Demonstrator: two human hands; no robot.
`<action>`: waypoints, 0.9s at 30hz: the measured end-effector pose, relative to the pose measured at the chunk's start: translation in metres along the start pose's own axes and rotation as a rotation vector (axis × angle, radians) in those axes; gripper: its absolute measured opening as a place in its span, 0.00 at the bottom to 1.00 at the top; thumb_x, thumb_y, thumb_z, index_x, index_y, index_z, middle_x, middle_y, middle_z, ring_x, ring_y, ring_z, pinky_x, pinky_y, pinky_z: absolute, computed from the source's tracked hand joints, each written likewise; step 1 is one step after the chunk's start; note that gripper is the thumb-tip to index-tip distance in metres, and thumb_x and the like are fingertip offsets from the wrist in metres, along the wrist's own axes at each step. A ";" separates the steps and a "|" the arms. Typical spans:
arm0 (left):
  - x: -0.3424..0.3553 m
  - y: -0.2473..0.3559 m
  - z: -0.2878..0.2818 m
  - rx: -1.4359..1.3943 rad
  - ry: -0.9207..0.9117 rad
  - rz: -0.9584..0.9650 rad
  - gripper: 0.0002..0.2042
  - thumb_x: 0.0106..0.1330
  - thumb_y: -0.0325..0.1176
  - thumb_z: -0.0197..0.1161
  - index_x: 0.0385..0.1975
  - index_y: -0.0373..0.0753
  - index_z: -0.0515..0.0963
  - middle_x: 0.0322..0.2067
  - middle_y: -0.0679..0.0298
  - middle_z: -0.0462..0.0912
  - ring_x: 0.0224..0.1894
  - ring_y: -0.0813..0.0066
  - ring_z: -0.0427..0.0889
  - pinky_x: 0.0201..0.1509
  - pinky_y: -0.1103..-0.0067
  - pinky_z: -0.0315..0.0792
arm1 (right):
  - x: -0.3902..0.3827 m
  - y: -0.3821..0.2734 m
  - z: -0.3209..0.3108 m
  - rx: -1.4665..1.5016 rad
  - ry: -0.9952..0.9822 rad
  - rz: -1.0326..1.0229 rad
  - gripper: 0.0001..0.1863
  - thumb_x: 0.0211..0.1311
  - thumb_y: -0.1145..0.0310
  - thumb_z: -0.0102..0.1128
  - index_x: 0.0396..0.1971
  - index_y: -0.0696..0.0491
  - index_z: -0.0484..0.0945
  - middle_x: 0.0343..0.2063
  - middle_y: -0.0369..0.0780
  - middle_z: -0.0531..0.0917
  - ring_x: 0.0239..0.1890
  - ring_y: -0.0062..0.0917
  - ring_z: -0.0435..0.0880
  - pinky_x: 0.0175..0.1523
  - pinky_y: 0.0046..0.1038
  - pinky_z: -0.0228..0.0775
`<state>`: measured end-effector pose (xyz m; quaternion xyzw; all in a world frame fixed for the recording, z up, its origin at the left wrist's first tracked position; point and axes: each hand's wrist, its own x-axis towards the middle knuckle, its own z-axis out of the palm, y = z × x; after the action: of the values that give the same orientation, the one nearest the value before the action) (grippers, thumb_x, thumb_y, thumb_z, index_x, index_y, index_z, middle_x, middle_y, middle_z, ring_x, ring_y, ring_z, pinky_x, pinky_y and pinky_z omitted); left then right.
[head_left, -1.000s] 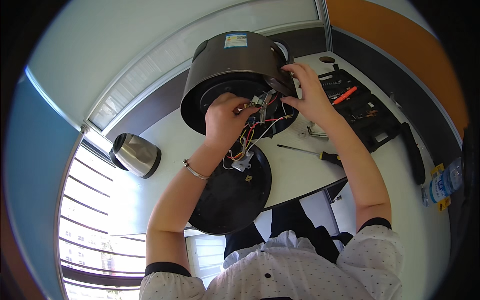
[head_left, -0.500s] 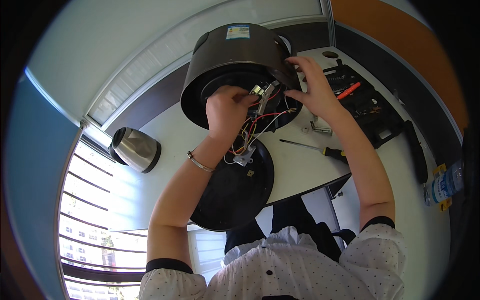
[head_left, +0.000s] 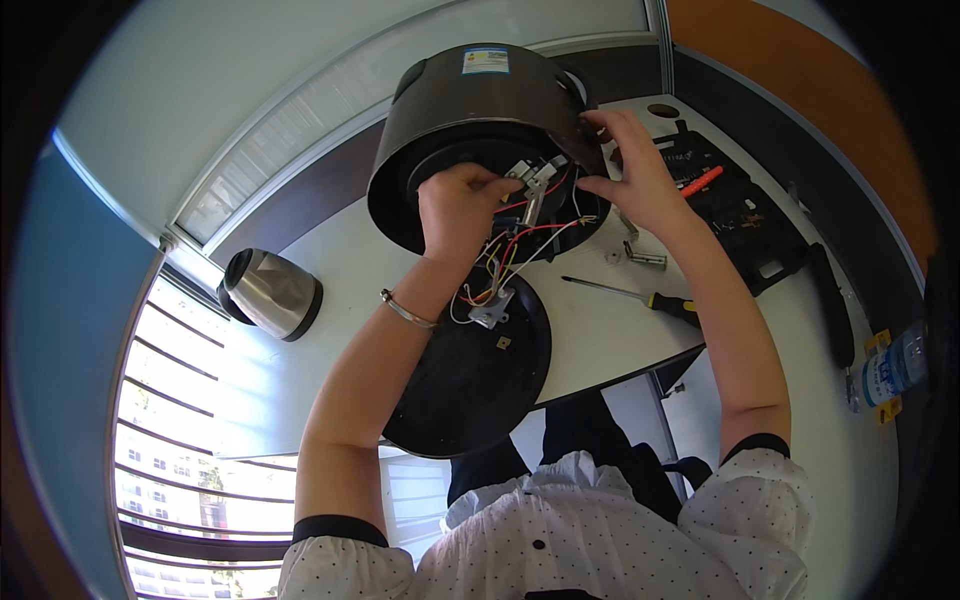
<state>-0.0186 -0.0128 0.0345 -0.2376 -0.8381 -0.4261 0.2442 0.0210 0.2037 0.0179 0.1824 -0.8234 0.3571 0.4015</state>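
Observation:
A dark rice cooker body (head_left: 455, 92) lies tipped on its side, its open underside facing me. Inside sits a silvery metal bracket (head_left: 540, 185) among red, white and yellow wires (head_left: 500, 262). My left hand (head_left: 460, 208) reaches into the opening, its thumb and fingers pinched at the left edge of that bracket; the fingertips are partly hidden. On the right, my right hand (head_left: 645, 180) grips the body's rim, fingers outside and thumb at the inner side. Wires run down to a small metal plate on the round black bottom cover (head_left: 470, 385), which overhangs the table's front edge.
A screwdriver (head_left: 635, 292) and a small metal part (head_left: 645, 258) lie right of the cooker. Beyond them is an open black tool case (head_left: 745, 215) with a red-handled tool (head_left: 700, 181). A steel kettle (head_left: 275, 293) lies at left; a plastic bottle (head_left: 890, 370) is far right.
The cooker body has shifted slightly to the right, both hands moving with it. The bracket inside appears turned a little. My grip on each side looks the same.

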 end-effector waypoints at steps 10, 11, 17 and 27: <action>-0.002 0.003 0.000 0.094 0.035 0.095 0.10 0.45 0.37 0.72 0.19 0.36 0.82 0.17 0.58 0.79 0.18 0.66 0.78 0.24 0.77 0.70 | -0.001 0.000 -0.002 0.004 -0.007 -0.012 0.34 0.40 0.80 0.69 0.52 0.51 0.67 0.44 0.38 0.71 0.47 0.29 0.72 0.46 0.28 0.67; -0.002 0.002 0.001 0.098 0.044 0.114 0.10 0.45 0.37 0.72 0.19 0.36 0.82 0.17 0.58 0.79 0.18 0.66 0.78 0.24 0.77 0.70 | -0.001 0.000 -0.001 -0.002 -0.003 -0.014 0.34 0.40 0.80 0.69 0.52 0.51 0.67 0.44 0.38 0.71 0.47 0.29 0.72 0.46 0.28 0.67; -0.001 0.000 0.003 0.099 0.061 0.158 0.10 0.45 0.37 0.72 0.19 0.36 0.81 0.18 0.58 0.79 0.20 0.64 0.78 0.25 0.76 0.71 | -0.001 -0.002 0.000 -0.003 0.013 -0.016 0.34 0.40 0.81 0.69 0.52 0.52 0.67 0.44 0.39 0.71 0.47 0.29 0.73 0.46 0.28 0.67; 0.000 -0.001 0.004 0.078 0.049 0.144 0.10 0.45 0.37 0.72 0.19 0.36 0.82 0.18 0.58 0.79 0.19 0.65 0.78 0.25 0.76 0.71 | -0.002 -0.003 -0.002 0.000 0.006 -0.017 0.35 0.40 0.81 0.69 0.53 0.52 0.66 0.44 0.39 0.71 0.47 0.29 0.72 0.46 0.28 0.67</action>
<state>-0.0203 -0.0105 0.0318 -0.2770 -0.8285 -0.3804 0.3036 0.0247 0.2032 0.0188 0.1882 -0.8207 0.3541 0.4069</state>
